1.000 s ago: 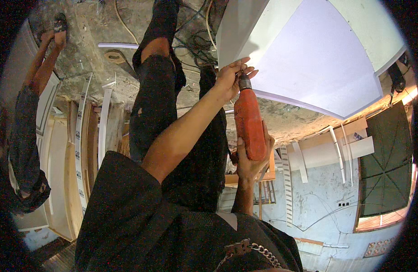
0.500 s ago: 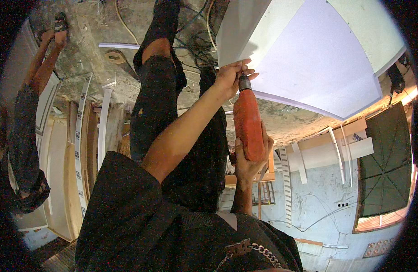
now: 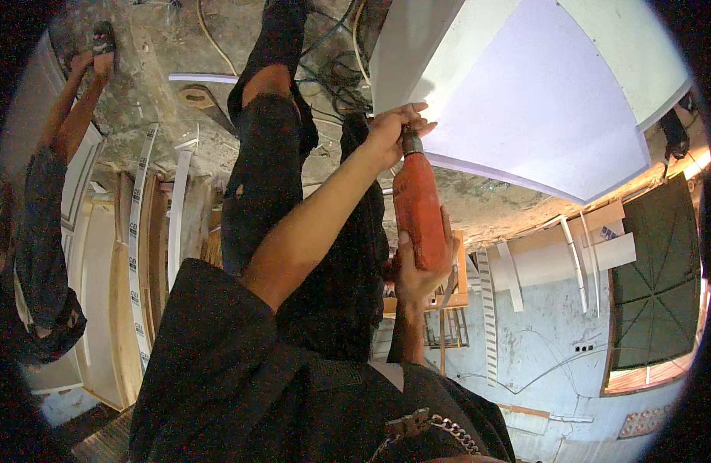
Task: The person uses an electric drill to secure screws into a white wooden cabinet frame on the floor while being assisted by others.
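An orange-red power drill [image 3: 417, 204] with a dark chuck [image 3: 411, 142] points up the picture. My right hand [image 3: 423, 276] wraps round its rear and handle. My left hand [image 3: 388, 133] is at the chuck end, with thumb and finger pinched around the tip and the other fingers partly stretched out. What they pinch is hidden behind the fingers. Just beyond the left fingertips stands a large white panel piece [image 3: 517, 100] with a pale lilac face, its lower edge close to the drill's tip.
A handsaw [image 3: 205, 102] and a thin white strip [image 3: 201, 78] lie on the stained concrete floor, near tangled cables [image 3: 336, 85]. Long boards [image 3: 143, 231] lean at left, beside another person [image 3: 43, 231]. A pale blue wall [image 3: 548, 339] with a dark window covering is at right.
The drill's body has shifted slightly left and up, with my right hand moving along. My left hand stays at the chuck end, its fingers a little closer over it.
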The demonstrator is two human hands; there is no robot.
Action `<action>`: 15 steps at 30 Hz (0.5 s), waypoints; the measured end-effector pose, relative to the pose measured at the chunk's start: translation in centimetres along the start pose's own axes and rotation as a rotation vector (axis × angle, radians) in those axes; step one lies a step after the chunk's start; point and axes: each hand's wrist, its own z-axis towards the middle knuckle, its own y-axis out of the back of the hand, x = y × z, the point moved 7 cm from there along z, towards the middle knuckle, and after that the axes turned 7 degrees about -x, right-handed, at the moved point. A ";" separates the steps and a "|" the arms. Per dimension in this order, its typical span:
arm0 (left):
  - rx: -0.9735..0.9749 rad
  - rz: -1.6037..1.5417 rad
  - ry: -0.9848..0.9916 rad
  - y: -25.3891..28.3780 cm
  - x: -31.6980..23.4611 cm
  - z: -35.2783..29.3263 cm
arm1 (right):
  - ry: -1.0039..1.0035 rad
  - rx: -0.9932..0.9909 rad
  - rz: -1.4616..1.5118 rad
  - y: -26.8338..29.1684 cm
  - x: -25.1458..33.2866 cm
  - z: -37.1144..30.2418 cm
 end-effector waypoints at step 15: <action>-0.089 -0.123 0.073 -0.7 0.3 -0.5 | -0.018 -0.042 -0.003 0.2 0.6 -0.5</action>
